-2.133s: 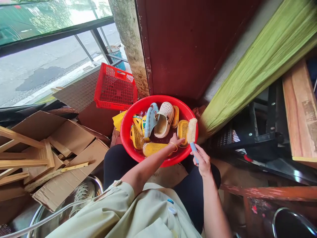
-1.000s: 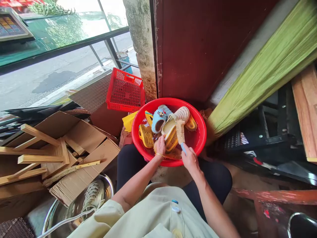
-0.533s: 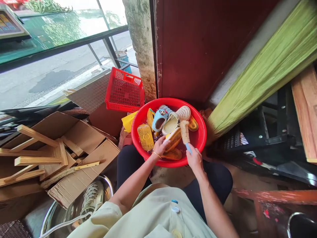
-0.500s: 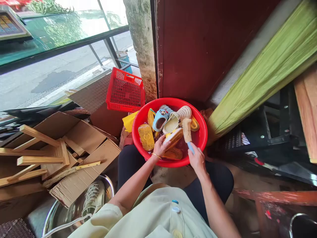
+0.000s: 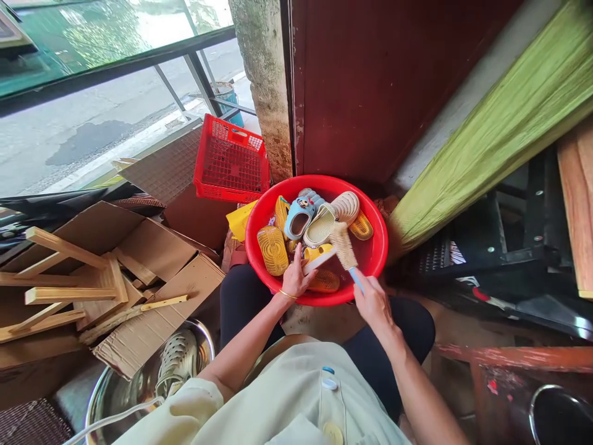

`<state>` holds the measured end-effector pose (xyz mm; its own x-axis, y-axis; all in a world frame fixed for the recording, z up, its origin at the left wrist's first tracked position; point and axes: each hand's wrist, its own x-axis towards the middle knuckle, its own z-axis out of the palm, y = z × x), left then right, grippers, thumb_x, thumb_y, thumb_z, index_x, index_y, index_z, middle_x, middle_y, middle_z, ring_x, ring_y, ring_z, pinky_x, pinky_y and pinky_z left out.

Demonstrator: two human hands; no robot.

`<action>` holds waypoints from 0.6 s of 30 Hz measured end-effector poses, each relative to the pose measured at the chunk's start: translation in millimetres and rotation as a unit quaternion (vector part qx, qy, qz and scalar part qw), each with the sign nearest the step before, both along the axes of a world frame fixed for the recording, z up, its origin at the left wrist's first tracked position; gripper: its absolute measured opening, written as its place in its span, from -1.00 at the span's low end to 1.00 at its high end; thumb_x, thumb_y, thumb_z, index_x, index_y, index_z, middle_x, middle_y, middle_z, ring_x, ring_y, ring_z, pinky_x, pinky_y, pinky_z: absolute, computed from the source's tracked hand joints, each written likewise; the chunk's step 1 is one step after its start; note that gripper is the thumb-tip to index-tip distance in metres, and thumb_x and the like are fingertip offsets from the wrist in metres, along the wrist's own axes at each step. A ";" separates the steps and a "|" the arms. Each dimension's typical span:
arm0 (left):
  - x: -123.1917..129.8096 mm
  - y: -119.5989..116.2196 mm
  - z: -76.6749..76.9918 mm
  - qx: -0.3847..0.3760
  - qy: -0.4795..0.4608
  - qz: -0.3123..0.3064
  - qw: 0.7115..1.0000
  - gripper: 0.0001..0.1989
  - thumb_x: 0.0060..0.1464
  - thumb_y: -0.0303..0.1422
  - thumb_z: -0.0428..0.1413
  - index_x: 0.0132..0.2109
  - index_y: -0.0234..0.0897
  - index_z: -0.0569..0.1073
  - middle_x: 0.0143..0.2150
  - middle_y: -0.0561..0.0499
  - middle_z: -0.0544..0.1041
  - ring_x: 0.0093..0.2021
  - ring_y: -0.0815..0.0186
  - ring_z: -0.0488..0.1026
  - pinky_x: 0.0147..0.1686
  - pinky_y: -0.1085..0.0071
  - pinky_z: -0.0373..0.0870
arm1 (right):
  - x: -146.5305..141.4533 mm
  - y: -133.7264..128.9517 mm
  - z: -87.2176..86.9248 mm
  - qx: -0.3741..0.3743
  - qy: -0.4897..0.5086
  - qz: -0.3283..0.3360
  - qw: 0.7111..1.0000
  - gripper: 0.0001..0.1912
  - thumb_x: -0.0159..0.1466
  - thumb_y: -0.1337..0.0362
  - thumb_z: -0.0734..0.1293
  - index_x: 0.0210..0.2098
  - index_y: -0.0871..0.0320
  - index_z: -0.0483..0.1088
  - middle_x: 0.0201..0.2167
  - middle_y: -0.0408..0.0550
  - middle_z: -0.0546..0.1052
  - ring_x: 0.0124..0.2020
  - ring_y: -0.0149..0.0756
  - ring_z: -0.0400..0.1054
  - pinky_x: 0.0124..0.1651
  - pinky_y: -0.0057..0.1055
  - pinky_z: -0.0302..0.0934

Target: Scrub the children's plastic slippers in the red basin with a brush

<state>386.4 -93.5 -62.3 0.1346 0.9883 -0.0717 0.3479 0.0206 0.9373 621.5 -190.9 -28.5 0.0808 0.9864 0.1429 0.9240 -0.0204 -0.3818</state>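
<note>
My left hand (image 5: 296, 276) grips a yellow shoe with a pale sole (image 5: 319, 258), tilted over the red basin (image 5: 380, 259). Closed round a blue handle, my right hand (image 5: 370, 298) holds a scrub brush (image 5: 343, 246), whose pale bristles are beside the shoe's toe; whether they touch it I cannot tell. Behind the held shoe, a blue clog (image 5: 299, 217) and a cream clog (image 5: 320, 225) lie in the basin. A yellow shoe sole (image 5: 273, 250) faces up at the left, and another yellow shoe (image 5: 361, 227) rests at the right. Water shows between them.
A red plastic crate (image 5: 231, 157) stands behind the basin to the left. Cardboard (image 5: 162, 309) and a wooden stool (image 5: 99, 284) lie at my left, above a metal bowl (image 5: 95, 395) with a pale clog (image 5: 178, 361). Green cloth (image 5: 486, 148) hangs at the right.
My left hand has turned the yellow shoe, so its yellow upper now shows more and its underside less. The brush has shifted slightly left and tilted. The whole view has moved a little.
</note>
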 end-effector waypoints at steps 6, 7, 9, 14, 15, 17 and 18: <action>-5.9 8.2 -9.3 -0.004 0.014 -0.033 0.999 0.14 0.02 -0.22 0.32 0.56 -0.34 -0.14 0.09 -0.24 0.64 0.14 -0.03 0.56 0.19 0.09 0.40 | -18.4 -13.6 -3.2 -0.059 -0.050 0.032 0.997 -0.46 0.43 0.30 0.18 0.36 -0.04 0.41 -0.15 0.03 0.55 -0.45 -0.31 0.43 -0.43 -0.40 0.23; -7.1 9.0 -9.4 -0.007 0.005 -0.023 1.000 0.13 0.02 -0.22 0.33 0.56 -0.33 -0.11 0.06 -0.23 0.65 0.12 -0.01 0.57 0.18 0.09 0.41 | -9.1 -11.2 -1.4 -0.058 -0.051 0.000 0.997 -0.46 0.42 0.30 0.19 0.35 -0.02 0.42 -0.15 0.04 0.55 -0.45 -0.30 0.43 -0.41 -0.39 0.25; -7.9 10.0 -7.9 -0.012 -0.037 0.000 0.999 0.00 0.04 -0.19 0.32 0.52 -0.27 0.07 0.01 -0.18 0.67 0.07 0.03 0.59 0.15 0.13 0.43 | 12.8 -3.8 3.2 -0.034 -0.027 -0.050 0.998 -0.48 0.41 0.29 0.21 0.31 0.04 0.46 -0.16 0.07 0.57 -0.39 -0.23 0.47 -0.33 -0.34 0.32; 2.9 16.6 -2.7 -0.026 -0.197 0.062 0.978 -0.52 0.17 -0.06 0.22 0.09 -0.29 0.59 -0.02 -0.13 0.67 0.06 0.11 0.57 0.13 0.26 0.45 | 21.3 12.6 4.1 0.060 0.153 -0.061 0.985 -0.50 0.40 0.15 0.24 0.26 0.11 0.49 0.04 0.14 0.62 0.02 -0.05 0.52 0.12 -0.17 0.41; 6.0 19.8 -3.2 -0.039 -0.227 0.095 0.969 -0.54 0.17 -0.05 0.21 0.05 -0.30 0.60 -0.01 -0.12 0.67 0.07 0.13 0.56 0.13 0.28 0.46 | 11.8 13.3 1.1 0.067 0.181 -0.065 0.979 -0.50 0.40 0.13 0.24 0.25 0.13 0.49 0.09 0.15 0.61 0.07 -0.04 0.51 0.17 -0.14 0.40; 10.6 27.4 -6.1 -0.096 -0.283 0.163 0.940 -0.58 0.20 -0.06 0.19 0.01 -0.29 0.61 -0.01 -0.10 0.67 0.05 0.16 0.58 0.09 0.30 0.49 | -13.9 9.4 -6.4 0.068 0.217 -0.062 0.972 -0.50 0.41 0.13 0.22 0.25 0.15 0.49 0.13 0.16 0.60 0.12 -0.03 0.50 0.22 -0.11 0.39; 11.7 31.1 -8.4 -0.143 -0.307 0.187 0.922 -0.59 0.22 -0.06 0.17 -0.01 -0.29 0.60 -0.04 -0.09 0.68 0.01 0.18 0.59 0.04 0.30 0.52 | -28.3 4.5 -10.3 0.066 0.226 -0.053 0.970 -0.50 0.41 0.14 0.22 0.25 0.16 0.49 0.12 0.17 0.60 0.12 -0.03 0.50 0.21 -0.11 0.39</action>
<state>398.1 -62.4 -70.7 -0.1093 0.9262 -0.3607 -0.3275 0.3091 0.8929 593.2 -186.3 -38.8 0.2655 0.9444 0.1941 0.6561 -0.0295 -0.7541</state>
